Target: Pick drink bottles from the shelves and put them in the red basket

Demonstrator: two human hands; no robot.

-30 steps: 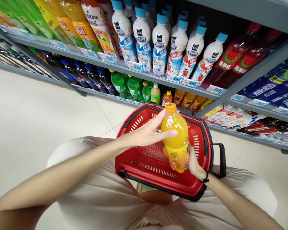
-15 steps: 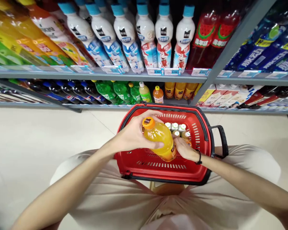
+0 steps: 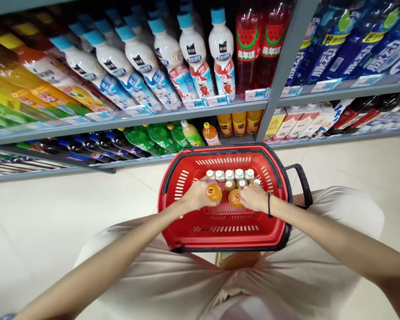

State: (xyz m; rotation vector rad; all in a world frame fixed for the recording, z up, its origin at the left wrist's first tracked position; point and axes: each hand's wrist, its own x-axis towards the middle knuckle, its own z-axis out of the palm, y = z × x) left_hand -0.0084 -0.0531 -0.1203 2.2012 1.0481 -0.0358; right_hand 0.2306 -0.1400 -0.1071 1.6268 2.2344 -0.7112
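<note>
A red shopping basket (image 3: 270,231) sits in front of my knees. Inside it, my left hand (image 3: 197,194) is wrapped round an orange juice bottle (image 3: 214,193), seen from above with its orange cap up. Beside that bottle stands a second orange juice bottle (image 3: 235,198). My right hand (image 3: 255,197), a black band at its wrist, has its fingers curled on the right side of this second bottle. Several small white-capped bottles (image 3: 230,174) line the far side of the basket, with brownish bottles (image 3: 230,185) in front of them, partly hidden by my right hand.
Ahead, the upper shelf (image 3: 120,116) holds white blue-capped bottles (image 3: 222,53), red watermelon drinks (image 3: 249,44) and blue bottles (image 3: 340,44). Lower down are green bottles (image 3: 160,138), orange bottles (image 3: 239,123) and cartons (image 3: 293,122). The basket's black handle (image 3: 305,182) sticks out rightward.
My left hand has lowered the tilted orange juice bottle into the basket, where it now stands upright. My right hand has shifted slightly. The view has turned, so the shelves appear shifted left.
</note>
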